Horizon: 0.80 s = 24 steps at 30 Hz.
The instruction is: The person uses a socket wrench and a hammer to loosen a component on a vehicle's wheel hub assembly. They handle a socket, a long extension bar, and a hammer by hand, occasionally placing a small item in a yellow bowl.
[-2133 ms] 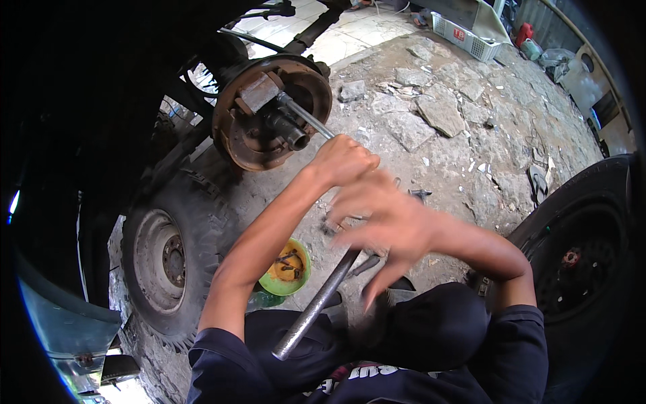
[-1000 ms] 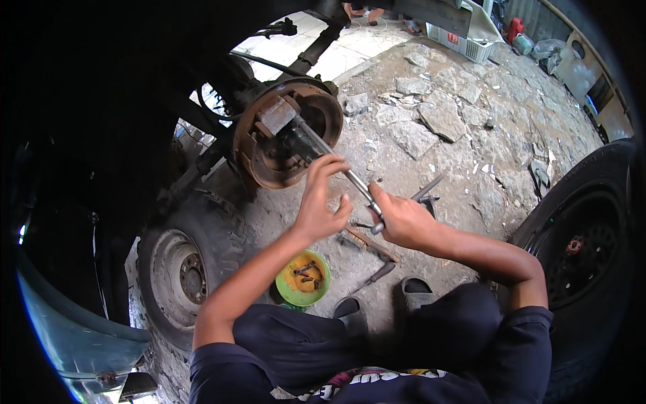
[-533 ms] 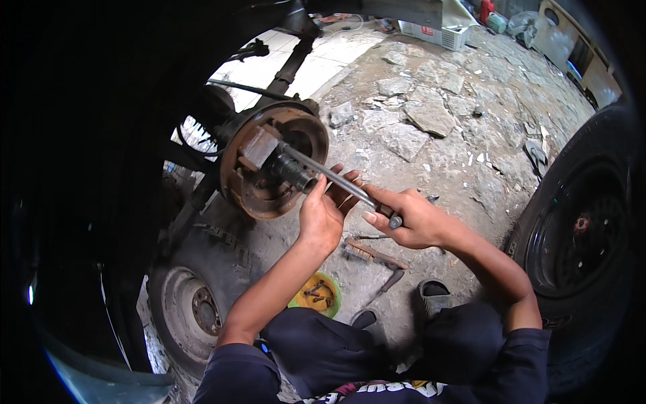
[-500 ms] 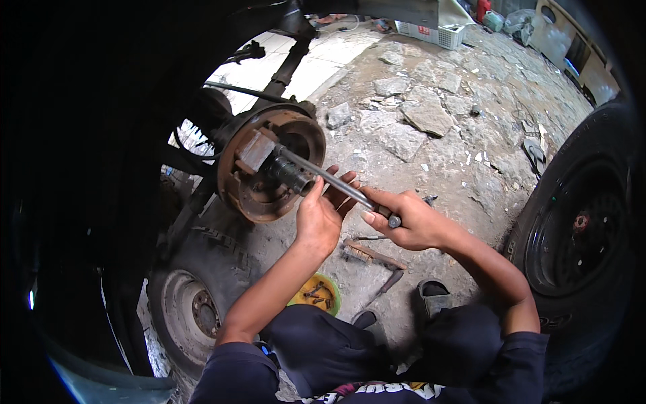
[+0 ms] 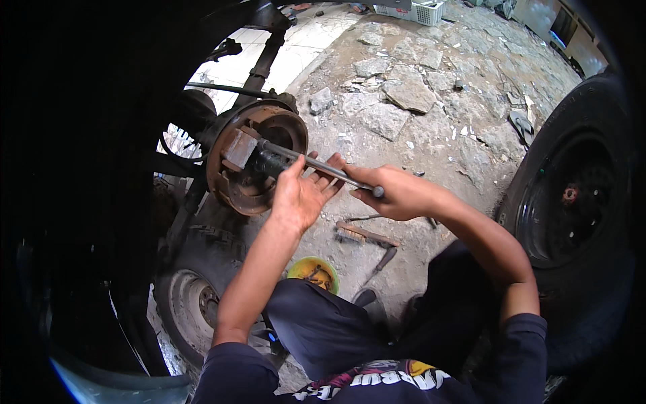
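Note:
My right hand (image 5: 390,192) is wrapped round the metal bar handle of a hammer (image 5: 316,164), near its rounded end. The hammer's blocky, rusty head (image 5: 239,149) is in front of a rusty brake assembly (image 5: 222,176); whether it touches cannot be told. My left hand (image 5: 301,195) is open under the handle, palm up and fingers spread. Its thumb is close to the bar and a dark greasy spindle (image 5: 268,163) in the middle of the brake assembly. The hand partly hides the spindle's end.
A wire brush (image 5: 360,234), a dark-handled tool (image 5: 385,259) and a yellow-green bowl of small metal parts (image 5: 315,275) lie near my knees. Tyres stand at right (image 5: 572,195) and lower left (image 5: 195,303). Broken stones (image 5: 409,95) and a sandal (image 5: 521,126) lie beyond.
The view has shifted, so the scene sits further left and up. My right hand has raised the handle's near end slightly. My left fingers are straighter, and my right knee has moved over a sandalled foot.

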Motion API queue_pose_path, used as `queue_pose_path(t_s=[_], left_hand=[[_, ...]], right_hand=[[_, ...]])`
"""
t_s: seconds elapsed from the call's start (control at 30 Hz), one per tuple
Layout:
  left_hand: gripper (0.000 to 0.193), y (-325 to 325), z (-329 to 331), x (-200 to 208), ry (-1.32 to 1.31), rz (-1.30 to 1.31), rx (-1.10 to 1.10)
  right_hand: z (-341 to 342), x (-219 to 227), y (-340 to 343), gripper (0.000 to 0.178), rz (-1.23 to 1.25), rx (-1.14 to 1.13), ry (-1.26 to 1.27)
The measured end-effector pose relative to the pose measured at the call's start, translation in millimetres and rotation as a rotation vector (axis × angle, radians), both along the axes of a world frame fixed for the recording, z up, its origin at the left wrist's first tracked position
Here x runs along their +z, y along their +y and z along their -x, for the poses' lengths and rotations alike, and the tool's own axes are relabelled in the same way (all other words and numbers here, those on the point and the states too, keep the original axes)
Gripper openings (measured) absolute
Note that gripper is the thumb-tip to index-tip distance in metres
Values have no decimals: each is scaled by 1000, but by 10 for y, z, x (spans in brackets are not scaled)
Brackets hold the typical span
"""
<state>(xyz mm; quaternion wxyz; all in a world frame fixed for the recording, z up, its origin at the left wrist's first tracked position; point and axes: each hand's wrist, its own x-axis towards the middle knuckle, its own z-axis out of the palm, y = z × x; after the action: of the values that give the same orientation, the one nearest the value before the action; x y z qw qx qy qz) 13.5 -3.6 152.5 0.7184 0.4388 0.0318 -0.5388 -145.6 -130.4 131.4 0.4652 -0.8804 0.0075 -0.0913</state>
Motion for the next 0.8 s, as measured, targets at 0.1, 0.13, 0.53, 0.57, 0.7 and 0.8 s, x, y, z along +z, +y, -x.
queue_pose_path(t_s=[0.1, 0.13, 0.53, 0.57, 0.7, 0.8], left_hand=[[33, -67, 3, 24, 179, -94, 190], [39, -75, -71, -107, 186, -77, 175], [50, -270, 51, -479, 81, 8, 560], [50, -257, 28, -474, 99, 22, 544], [48, -352, 133, -559, 99, 108, 455], [48, -347, 131, -617, 71, 220, 412]], right_hand=[[-4, -26, 288, 56, 392, -110, 127], [-25, -104, 370, 64, 558, -140, 84], [659, -455, -33, 117, -606, -1132, -183], [632, -577, -140, 114, -886, -1088, -98], [371, -1210, -833, 107, -1599, -749, 83], [-44, -336, -795, 79, -1370, -1010, -162]])
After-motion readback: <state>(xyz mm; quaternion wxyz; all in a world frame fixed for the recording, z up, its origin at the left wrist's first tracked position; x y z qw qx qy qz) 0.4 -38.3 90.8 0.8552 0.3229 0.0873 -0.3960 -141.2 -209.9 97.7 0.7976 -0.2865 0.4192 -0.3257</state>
